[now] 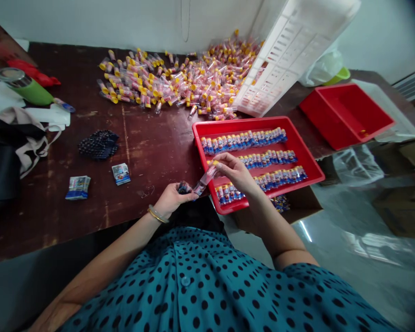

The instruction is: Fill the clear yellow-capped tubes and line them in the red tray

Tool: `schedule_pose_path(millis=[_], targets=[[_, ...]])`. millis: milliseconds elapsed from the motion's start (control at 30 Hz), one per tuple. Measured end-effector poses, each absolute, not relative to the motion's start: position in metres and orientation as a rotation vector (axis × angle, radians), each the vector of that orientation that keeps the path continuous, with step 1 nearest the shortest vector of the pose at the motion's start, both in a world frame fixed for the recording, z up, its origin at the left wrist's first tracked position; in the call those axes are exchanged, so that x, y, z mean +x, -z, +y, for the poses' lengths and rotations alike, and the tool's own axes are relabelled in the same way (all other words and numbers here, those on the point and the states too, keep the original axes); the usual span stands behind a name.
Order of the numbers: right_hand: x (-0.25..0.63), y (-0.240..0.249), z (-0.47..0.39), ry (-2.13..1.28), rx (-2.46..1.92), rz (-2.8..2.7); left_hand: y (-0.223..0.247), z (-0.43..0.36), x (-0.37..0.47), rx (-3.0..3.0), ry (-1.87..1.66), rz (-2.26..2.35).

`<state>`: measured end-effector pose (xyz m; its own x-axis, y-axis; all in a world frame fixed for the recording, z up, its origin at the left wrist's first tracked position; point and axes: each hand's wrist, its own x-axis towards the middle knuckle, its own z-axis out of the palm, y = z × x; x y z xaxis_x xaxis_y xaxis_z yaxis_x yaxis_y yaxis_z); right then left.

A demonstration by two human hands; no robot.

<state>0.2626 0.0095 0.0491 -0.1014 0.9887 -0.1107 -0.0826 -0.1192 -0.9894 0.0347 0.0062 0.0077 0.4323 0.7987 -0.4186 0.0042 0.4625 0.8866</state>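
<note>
My right hand [233, 171] is closed on the yellow-capped end of a small clear plastic tube [206, 179] with pink contents. The tube slants down to the left, its lower end at the fingertips of my left hand [172, 199]. Those left fingers are closed around a dark glossy printed piece [184, 187], whose kind is partly hidden. Beside my right hand, a red tray [251, 123] holds three rows of upright yellow-capped tubes [245, 139] wrapped in blue printed labels. Two stacks of flat blue-and-white printed labels [78, 187] [121, 174] lie to the left.
Many unlabelled tubes [180, 83] are heaped at the back, against a tilted white plastic crate [273, 60]. A red bin [346, 115] stands at the right. Dark cloth [98, 144], a green bottle [31, 87] and a bag [2, 157] are leftward. A cardboard box [302, 207] sits below the tray.
</note>
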Motion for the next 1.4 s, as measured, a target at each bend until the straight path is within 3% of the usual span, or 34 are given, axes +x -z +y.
schedule_pose_path(millis=[333,533,733,1100,1400], targets=[[0.253,-0.05,-0.002,-1.204,-1.173,-1.11,-0.008,0.005,0.039,0.997,-0.62,0.971],[0.254,-0.055,-0.002,-1.327,-1.18,-1.177,-0.009,0.006,0.04,1.021,-0.616,0.959],[0.252,-0.047,-0.01,-1.024,-1.305,-1.519,-0.009,0.002,0.04,1.014,-0.577,0.971],[0.231,-0.012,-0.039,-1.03,-1.34,-1.432,-0.016,-0.004,0.044,0.75,-0.518,0.834],[0.234,-0.023,-0.042,-1.065,-1.259,-1.579,-0.018,-0.002,0.05,0.665,-0.591,0.835]])
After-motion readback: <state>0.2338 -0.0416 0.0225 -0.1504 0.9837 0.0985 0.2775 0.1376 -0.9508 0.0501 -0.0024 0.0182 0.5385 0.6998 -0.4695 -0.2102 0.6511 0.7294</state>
